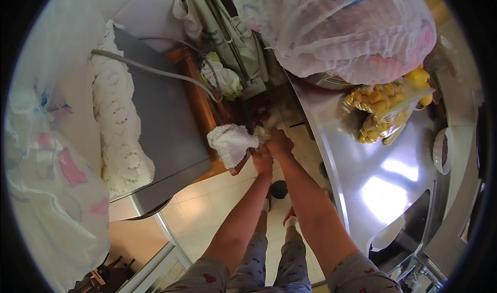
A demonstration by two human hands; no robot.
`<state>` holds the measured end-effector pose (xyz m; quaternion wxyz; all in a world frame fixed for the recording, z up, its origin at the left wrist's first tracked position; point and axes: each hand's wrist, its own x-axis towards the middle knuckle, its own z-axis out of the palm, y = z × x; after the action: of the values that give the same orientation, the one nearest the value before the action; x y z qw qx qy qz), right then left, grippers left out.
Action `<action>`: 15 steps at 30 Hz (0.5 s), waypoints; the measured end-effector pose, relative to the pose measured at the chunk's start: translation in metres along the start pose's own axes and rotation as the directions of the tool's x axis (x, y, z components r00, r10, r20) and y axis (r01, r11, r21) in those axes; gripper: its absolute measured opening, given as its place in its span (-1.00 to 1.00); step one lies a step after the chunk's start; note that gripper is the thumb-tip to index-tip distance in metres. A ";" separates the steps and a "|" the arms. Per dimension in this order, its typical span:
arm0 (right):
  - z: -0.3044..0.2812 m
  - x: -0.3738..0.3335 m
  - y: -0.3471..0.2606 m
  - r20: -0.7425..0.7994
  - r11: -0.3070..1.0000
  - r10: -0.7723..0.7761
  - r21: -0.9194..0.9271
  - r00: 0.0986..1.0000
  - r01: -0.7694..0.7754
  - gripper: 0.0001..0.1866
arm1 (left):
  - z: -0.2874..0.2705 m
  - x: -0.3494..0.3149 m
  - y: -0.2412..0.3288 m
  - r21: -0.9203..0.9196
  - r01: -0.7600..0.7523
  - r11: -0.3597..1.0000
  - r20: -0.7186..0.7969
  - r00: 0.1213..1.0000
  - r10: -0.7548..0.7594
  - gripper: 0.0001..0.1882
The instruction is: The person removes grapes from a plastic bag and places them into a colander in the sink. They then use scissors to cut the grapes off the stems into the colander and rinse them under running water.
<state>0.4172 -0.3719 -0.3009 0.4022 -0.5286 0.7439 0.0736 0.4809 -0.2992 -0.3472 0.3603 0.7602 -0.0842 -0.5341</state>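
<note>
Both my hands are out in front of me, close together over the floor. A white terry towel (230,144) hangs by the corner of a wooden cabinet (192,93), its narrow end gathered at my fingers. My left hand (263,162) is closed around that end. Just to the right, my right hand (279,144) is closed too, with a pale crumpled part showing above its fingers. The fingertips of both hands are partly hidden.
A metal counter (339,132) on the right holds a bag of yellow fruit (385,111), a large wrapped bundle (352,31) and a white bowl (442,150) by the sink (409,231). On the left, white lace (121,122) covers part of a grey appliance (160,106); a cable (155,65) crosses it.
</note>
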 end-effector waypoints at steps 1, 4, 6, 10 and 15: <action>0.003 -0.001 0.007 -0.013 0.999 -0.036 0.027 0.999 0.036 -0.49 | 0.000 0.001 0.003 -0.014 0.013 1.000 -0.007 1.000 -0.013 -0.47; 0.013 -0.006 0.031 -0.051 0.985 -0.136 0.103 0.989 0.141 -0.46 | -0.002 0.011 0.010 -0.108 0.052 0.993 -0.023 0.998 -0.055 -0.49; 0.018 -0.013 0.047 -0.076 0.965 -0.202 0.152 0.976 0.212 -0.44 | 0.002 0.025 0.011 -0.241 0.071 0.968 -0.025 0.997 -0.079 -0.51; 0.010 -0.031 0.030 -0.131 0.936 -0.135 0.309 0.982 0.170 -0.41 | -0.017 0.089 -0.044 0.062 -0.284 0.957 -0.167 0.942 0.291 -0.52; 0.009 -0.011 0.072 -0.281 0.765 0.134 0.638 0.950 0.081 -0.41 | 0.000 0.037 -0.025 0.230 -0.380 0.896 0.069 0.924 0.375 -0.57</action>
<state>0.3622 -0.3280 -0.3226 0.4357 -0.3530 0.7849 -0.2635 0.4895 -0.3003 -0.3905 0.3617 0.7609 -0.2980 -0.4487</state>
